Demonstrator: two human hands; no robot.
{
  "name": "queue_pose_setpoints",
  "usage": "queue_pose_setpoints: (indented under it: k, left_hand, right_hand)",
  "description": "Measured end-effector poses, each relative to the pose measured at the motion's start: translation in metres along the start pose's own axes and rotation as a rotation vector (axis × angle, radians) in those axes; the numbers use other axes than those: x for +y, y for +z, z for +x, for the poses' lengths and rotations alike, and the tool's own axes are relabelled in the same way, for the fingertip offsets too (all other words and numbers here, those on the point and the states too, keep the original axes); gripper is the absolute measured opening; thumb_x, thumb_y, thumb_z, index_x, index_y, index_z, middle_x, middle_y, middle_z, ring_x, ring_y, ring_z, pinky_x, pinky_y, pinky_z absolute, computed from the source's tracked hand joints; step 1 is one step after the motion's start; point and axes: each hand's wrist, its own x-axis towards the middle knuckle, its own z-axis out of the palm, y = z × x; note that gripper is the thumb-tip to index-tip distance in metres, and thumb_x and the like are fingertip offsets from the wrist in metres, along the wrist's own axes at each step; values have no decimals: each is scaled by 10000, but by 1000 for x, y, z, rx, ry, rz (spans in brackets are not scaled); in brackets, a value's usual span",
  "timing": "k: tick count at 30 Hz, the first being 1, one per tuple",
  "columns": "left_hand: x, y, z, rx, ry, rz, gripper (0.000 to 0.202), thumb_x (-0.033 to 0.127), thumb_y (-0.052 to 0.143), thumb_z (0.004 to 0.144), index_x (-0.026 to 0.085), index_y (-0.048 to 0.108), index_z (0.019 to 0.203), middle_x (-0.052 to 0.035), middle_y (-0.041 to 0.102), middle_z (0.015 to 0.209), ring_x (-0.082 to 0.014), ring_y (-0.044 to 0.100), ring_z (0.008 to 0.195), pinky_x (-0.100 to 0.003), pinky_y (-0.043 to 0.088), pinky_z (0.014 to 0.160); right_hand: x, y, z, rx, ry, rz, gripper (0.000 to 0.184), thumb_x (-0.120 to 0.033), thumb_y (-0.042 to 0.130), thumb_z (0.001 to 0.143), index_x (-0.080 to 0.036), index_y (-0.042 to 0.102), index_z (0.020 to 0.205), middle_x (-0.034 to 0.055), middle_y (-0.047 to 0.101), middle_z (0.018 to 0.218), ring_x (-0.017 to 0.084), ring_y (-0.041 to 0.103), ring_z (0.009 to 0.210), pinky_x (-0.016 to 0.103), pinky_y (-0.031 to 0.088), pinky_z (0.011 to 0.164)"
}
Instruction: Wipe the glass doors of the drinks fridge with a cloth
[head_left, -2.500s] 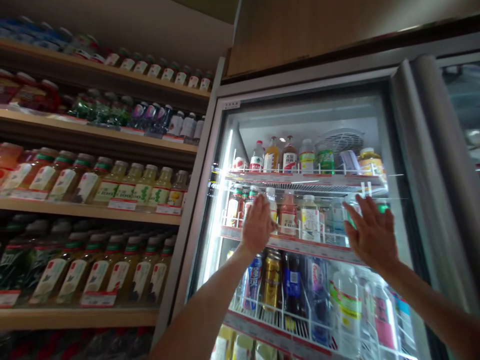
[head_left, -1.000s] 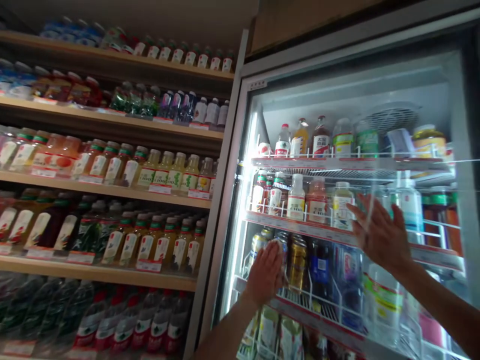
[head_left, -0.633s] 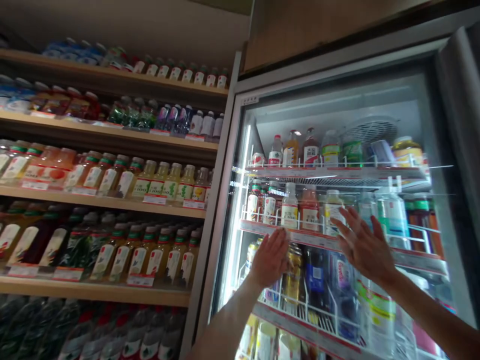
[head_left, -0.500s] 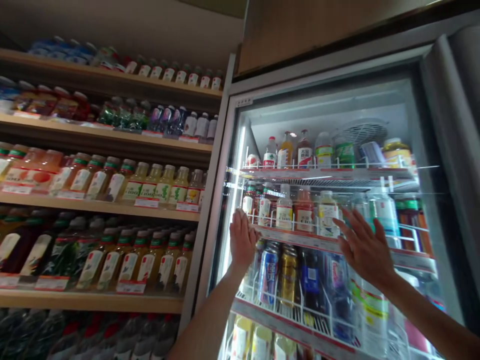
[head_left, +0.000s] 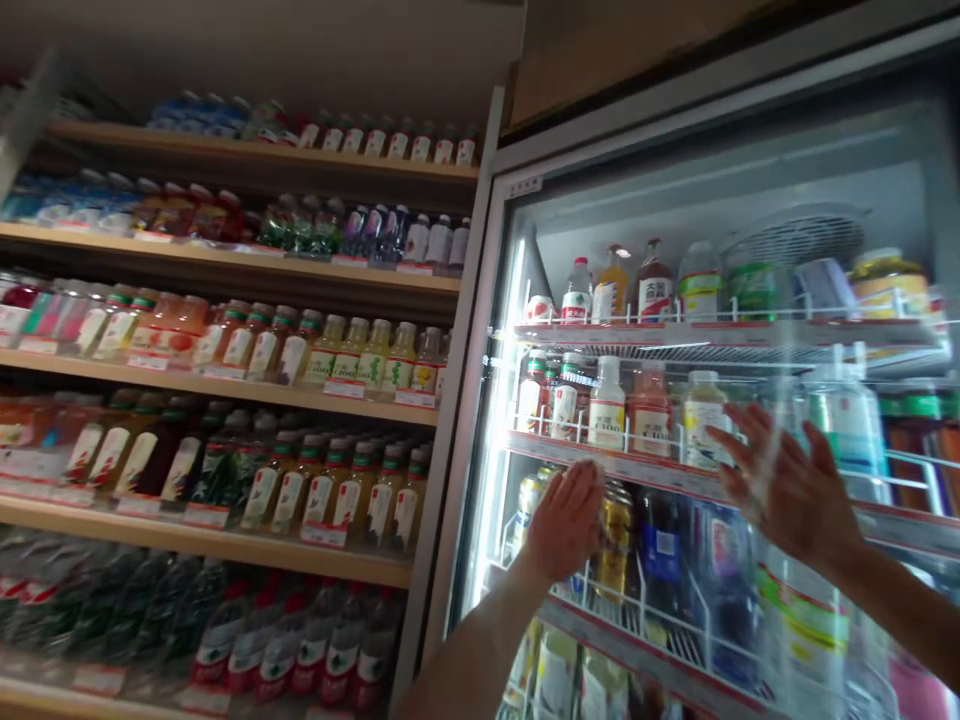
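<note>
Both my hands are flat against the glass door [head_left: 667, 250] of a lit drinks fridge. My left hand [head_left: 566, 520] is open, fingers together, pressed on the glass in front of cans [head_left: 616, 535] on the third shelf. My right hand [head_left: 791, 490] is open with fingers spread, on the glass in front of bottles [head_left: 701, 415] on the second shelf. Neither hand holds anything. The fridge's white wire shelves [head_left: 720, 335] carry bottles and cans in rows.
To the left, wooden shelves [head_left: 247, 395] hold several rows of bottled drinks with price tags. The fridge's grey frame [head_left: 469, 400] stands between them and the glass. A wooden panel [head_left: 600, 50] runs above the fridge.
My left hand has slid right and slightly down across the glass, from the door's left edge to the cans. My right hand stays spread on the glass. The view has swung left.
</note>
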Motion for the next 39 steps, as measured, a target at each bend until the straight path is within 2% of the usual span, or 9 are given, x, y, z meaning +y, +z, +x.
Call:
queue_pose_setpoints:
  k: [2,7,11,13,18,24,31,36,39]
  left_hand:
    - [-14,-1,-2,-21,44,4,559,295,364,877,138,295,1409,-109,302,1488,-230,118,1416,-437,282,1105]
    - [-26,0,15,172,-392,91,556,204,302,893,52,215,1421,-199,256,1486,-251,101,1416,-475,305,1080]
    - [-13,5,33,61,136,10,570,311,363,880,115,283,1409,-122,288,1492,-241,117,1416,-433,269,1110]
    - [-25,4,45,41,231,3,541,338,354,887,147,323,1392,-101,336,1474,-217,158,1410,-415,271,1111]
    - [-54,2,89,294,-481,107,495,240,285,911,31,337,1356,-221,326,1449,-252,165,1407,-465,308,1076]
    - [-15,7,121,60,278,12,499,347,364,897,145,387,1352,-99,345,1470,-216,153,1412,-410,255,1123]
    - [-41,8,151,294,-404,38,481,271,313,901,35,406,1309,-221,364,1427,-295,259,1375,-511,332,1052]
    - [2,13,169,185,-7,3,483,311,346,896,110,399,1332,-131,343,1466,-240,207,1398,-443,288,1101]
    - [-3,7,174,115,118,8,472,322,353,893,131,419,1319,-115,367,1455,-223,238,1389,-431,269,1113]
  right_hand:
    - [11,3,1,6,-50,22,340,-284,409,889,-244,564,1189,92,493,1373,267,412,1302,495,214,1110]
    - [34,-3,3,50,-34,-27,365,-271,379,890,-191,562,1195,134,546,1312,282,438,1281,516,224,1105]
    - [34,-7,4,52,42,-46,358,-251,397,891,-209,547,1213,105,543,1322,255,433,1287,482,245,1110]
    - [33,-7,4,77,-2,-81,359,-228,411,883,-217,541,1218,100,551,1314,254,458,1268,478,262,1102]
    - [35,-7,5,95,-75,-186,340,-207,429,876,-151,540,1193,147,566,1282,282,499,1226,483,294,1076]
    - [36,-8,4,97,-67,-148,410,-199,409,884,-171,449,1291,125,570,1281,252,478,1249,464,283,1083]
    - [44,-26,-3,34,11,-158,415,-239,381,904,-206,432,1315,117,540,1316,261,451,1272,480,280,1068]
    - [58,-36,-9,18,5,-156,413,-253,399,895,-199,463,1299,115,517,1343,271,431,1285,491,261,1076]
    - [68,-41,-11,36,1,-167,411,-271,399,893,-182,479,1286,125,518,1340,276,432,1283,493,266,1074]
